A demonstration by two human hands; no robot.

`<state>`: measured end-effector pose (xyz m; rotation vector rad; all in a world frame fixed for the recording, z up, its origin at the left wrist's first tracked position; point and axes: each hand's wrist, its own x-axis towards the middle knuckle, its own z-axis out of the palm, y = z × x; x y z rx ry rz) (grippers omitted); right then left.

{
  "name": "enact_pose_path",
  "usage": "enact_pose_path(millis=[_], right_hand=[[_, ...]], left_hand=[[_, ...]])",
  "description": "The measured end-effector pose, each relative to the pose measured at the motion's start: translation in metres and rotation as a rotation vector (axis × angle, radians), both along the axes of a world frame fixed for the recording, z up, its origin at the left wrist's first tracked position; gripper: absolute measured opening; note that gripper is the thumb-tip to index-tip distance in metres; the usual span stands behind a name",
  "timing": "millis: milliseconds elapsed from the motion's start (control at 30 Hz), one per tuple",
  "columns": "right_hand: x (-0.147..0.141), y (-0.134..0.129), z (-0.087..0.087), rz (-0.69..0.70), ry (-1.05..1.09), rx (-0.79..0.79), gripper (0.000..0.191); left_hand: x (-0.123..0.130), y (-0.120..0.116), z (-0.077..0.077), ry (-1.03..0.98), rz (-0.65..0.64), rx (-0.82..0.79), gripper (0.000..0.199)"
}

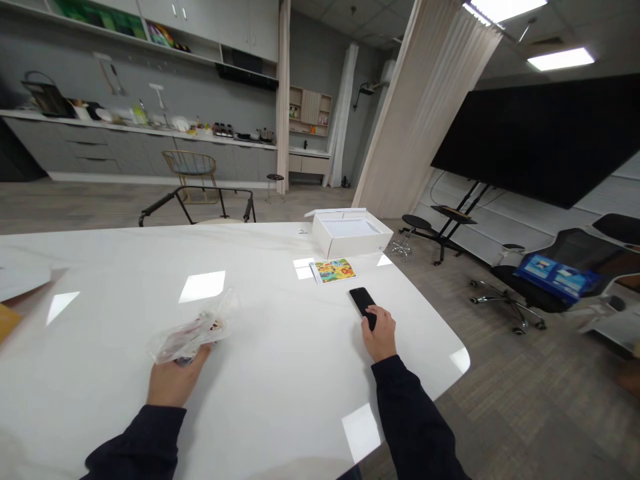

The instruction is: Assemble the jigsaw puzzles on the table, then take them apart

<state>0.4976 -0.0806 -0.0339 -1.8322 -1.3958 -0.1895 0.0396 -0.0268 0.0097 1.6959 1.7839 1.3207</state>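
My left hand [175,380] is closed around a clear plastic bag [195,331] above the left part of the white table [270,373]. Something with reddish-brown marks shows through the plastic, too blurred to name. On the right, my right hand [381,333] grips the near end of a black smartphone [361,300] that lies at or just over the tabletop; I cannot tell whether it touches. Beyond the phone lies a colourful picture card [336,270] with a yellow and green print. An open white box [353,233] holding white sheets stands behind the card.
A white sheet [23,280] and something orange [7,321] lie at the table's left edge. Past the far edge is a black-framed chair [200,203]. To the right stand an office chair [550,267] with a blue package and a large black screen [540,133].
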Motion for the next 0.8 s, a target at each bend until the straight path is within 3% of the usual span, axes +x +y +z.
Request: enact_pose_path(millis=[233, 500, 800], right_hand=[[0.02, 0.0, 0.005, -0.089, 0.166, 0.169, 0.019], [0.049, 0.007, -0.006, -0.132, 0.391, 0.073, 0.022], [0.043, 0.008, 0.013, -0.115, 0.391, 0.102, 0.023]], left_hand=[[0.0, 0.0, 0.002, 0.01, 0.008, -0.042, 0.045], [-0.001, 0.002, 0.001, 0.022, 0.021, -0.081, 0.047], [-0.002, 0.002, -0.003, 0.01, 0.009, -0.07, 0.048]])
